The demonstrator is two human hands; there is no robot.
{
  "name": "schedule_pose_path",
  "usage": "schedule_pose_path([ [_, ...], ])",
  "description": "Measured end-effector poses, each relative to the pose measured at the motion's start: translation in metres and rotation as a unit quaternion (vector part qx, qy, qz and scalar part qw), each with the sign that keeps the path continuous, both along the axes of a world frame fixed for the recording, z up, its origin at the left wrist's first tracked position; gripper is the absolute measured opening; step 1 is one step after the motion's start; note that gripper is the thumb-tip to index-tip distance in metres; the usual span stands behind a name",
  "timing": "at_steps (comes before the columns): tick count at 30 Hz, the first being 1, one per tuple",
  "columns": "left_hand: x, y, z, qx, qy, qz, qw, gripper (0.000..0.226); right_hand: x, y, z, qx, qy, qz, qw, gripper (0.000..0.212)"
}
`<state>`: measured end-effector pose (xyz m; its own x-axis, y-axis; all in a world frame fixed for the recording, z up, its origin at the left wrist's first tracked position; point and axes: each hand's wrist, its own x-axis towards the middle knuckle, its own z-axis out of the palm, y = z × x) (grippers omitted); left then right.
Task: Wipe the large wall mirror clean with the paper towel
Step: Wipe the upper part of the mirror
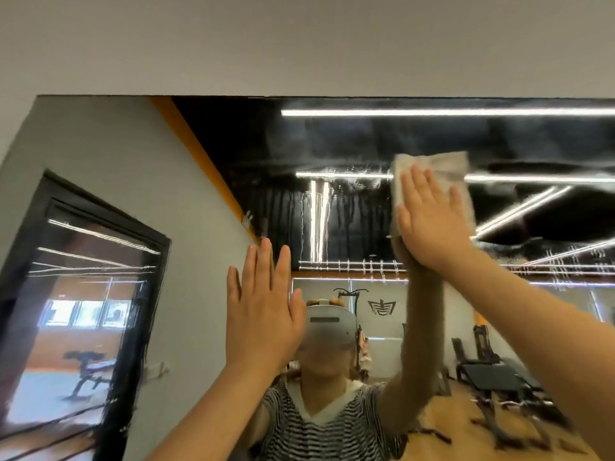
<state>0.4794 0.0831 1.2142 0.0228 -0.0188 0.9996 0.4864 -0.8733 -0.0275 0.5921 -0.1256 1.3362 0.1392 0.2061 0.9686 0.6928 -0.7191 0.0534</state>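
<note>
1. Your left hand (263,314) is raised with its fingers straight and close together, palm flat toward the wall mirror (206,207); it holds nothing, and whether the palm actually touches the glass cannot be told
2. Your right hand (429,221) is higher and off to the right of the left one, well apart from it, fingers straight and a little spread, pressing the paper towel (442,168) flat against the mirror
3. The paper towel is a folded, pale, damp-looking sheet; its upper edge and right side stick out beyond your right fingertips, and a strip of it shows to the left of that hand
4. Just left of your right hand the glass carries wet streaks (319,207) and drip lines that run downward, between the two hands and above the left one
5. Behind your left hand the mirror shows your reflection: a striped top (332,427) with a pale collar and a grey head-worn camera unit (327,327)
6. Farther to the left of your left hand the mirror reflects a grey wall with a black-framed doorway (83,294) and an orange band along the ceiling line
7. Below and right of your right arm it reflects gym benches (489,374) on a wood-coloured floor
8. Above your right hand, long ceiling light strips (432,112) are reflected, and past the mirror's top edge lies the plain wall (299,44)
</note>
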Motion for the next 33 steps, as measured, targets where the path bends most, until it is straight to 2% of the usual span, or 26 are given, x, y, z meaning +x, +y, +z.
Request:
schedule_pose_path([
  [5,-0.002,0.001,-0.001,-0.012,0.014,-0.019,1.000,0.061,-0.031,0.051,-0.008,-0.052,-0.046,0.025,0.997,0.056],
  [10,-0.004,0.001,0.000,-0.021,0.021,-0.040,0.999,0.063,-0.012,0.016,-0.007,-0.076,-0.049,-0.008,0.996,0.056],
  [18,-0.004,-0.002,0.000,-0.006,0.008,-0.015,1.000,0.061,0.019,-0.043,-0.008,0.020,0.039,-0.017,0.999,0.057],
  [23,-0.003,-0.002,0.000,-0.014,0.013,-0.020,1.000,0.062,-0.005,-0.002,-0.003,0.081,0.066,0.005,0.995,0.057],
  [30,-0.007,-0.006,0.001,-0.037,0.029,-0.052,0.998,0.066,-0.062,0.088,0.009,-0.021,-0.020,0.034,0.999,0.058],
  [33,-0.010,-0.007,0.002,-0.041,0.038,-0.056,0.997,0.067,-0.064,0.096,0.008,-0.046,-0.051,0.030,0.997,0.057],
])
